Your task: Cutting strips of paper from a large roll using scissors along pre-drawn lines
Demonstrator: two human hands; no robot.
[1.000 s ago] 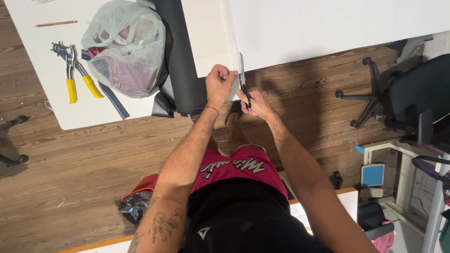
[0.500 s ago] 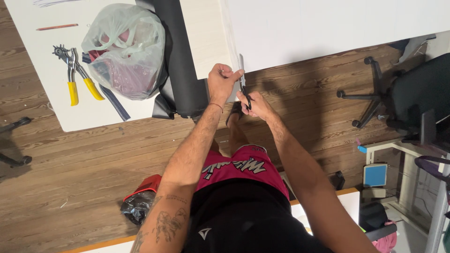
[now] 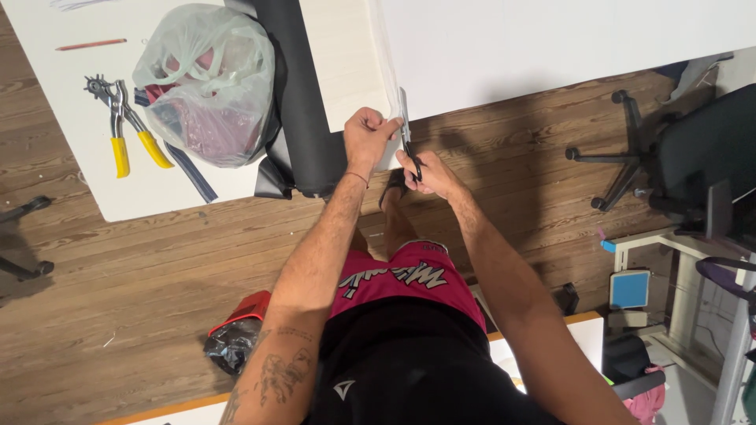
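Note:
My left hand [image 3: 367,135] pinches the near edge of a white sheet [image 3: 551,39] that lies over the table, holding a small strip of it beside the cut. My right hand [image 3: 429,171] grips black scissors [image 3: 411,149] whose blades point up into the sheet's edge, right next to the left fingers. The two hands nearly touch at the table's front edge.
A black roll of material [image 3: 295,94] lies to the left of my hands. Further left on the white table [image 3: 71,142] are a clear plastic bag [image 3: 209,83], yellow-handled punch pliers [image 3: 122,126] and a pencil [image 3: 90,44]. An office chair [image 3: 693,157] stands right; a red-and-black bag [image 3: 236,338] sits on the wooden floor.
Both hands stay at the sheet's edge; the scissors shift only slightly along the cut. The view has barely moved.

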